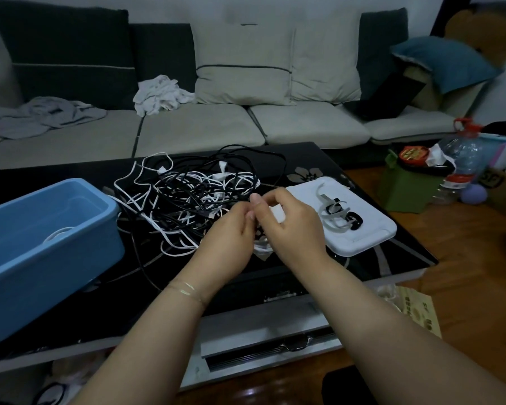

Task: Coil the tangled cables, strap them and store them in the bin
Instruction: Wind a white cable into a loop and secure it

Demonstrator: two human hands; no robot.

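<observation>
At far left we see the blue plastic bin point(46, 244), smooth-walled, its long axis running from near left to far right, with one white coil point(59, 232) lying inside. Just beside its right wall the tangled cables point(187, 197), thin black and white, sprawl across the glossy black table point(319, 159) with no single direction. Our left hand point(231, 232) and right hand point(292, 223) meet at the heap's near right edge, fingers curled, pinching a small white coil point(262, 247). Right of them, straps point(338, 211) lie on a white tray point(362, 238) near the table's corner.
</observation>
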